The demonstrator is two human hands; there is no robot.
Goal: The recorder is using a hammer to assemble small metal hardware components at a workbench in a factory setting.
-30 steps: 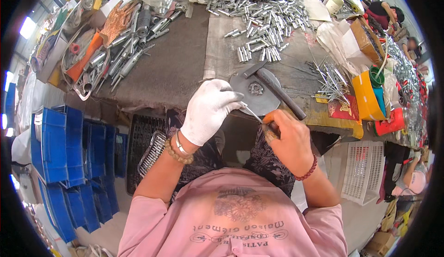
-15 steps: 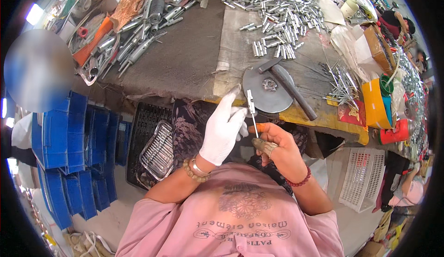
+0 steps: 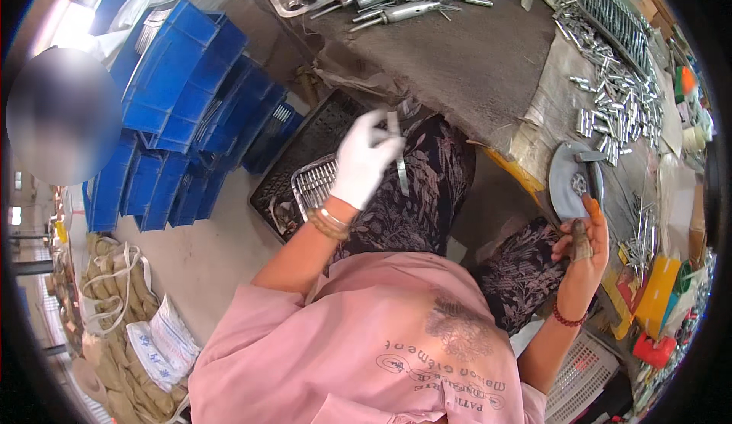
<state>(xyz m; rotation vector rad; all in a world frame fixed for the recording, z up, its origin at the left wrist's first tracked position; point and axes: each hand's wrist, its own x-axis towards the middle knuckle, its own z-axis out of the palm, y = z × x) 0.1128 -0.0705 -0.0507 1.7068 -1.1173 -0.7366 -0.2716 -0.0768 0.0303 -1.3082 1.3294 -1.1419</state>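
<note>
My left hand, in a white glove, is pinched on a slim metal rod with a thicker sleeve end, smeared by motion. It hangs over my lap, beside a metal-rimmed tray of shiny rods that lies in a black plastic crate. My bare right hand is off to the right by the bench edge. Orange and brownish covers wrap its index finger and thumb. Those two are stretched out, the other fingers loosely bent, and nothing shows in it. Just beyond it, a hammer rests on a round steel plate.
Blue plastic bins are stacked on the left. Piled metal sleeves and longer metal fittings lie on the bench. A white basket stands at lower right, a red container above it.
The view has swung left. My left hand has carried the rod and sleeve away from the bench, toward the crate. My right hand has let go of the rod and is now apart from the left.
</note>
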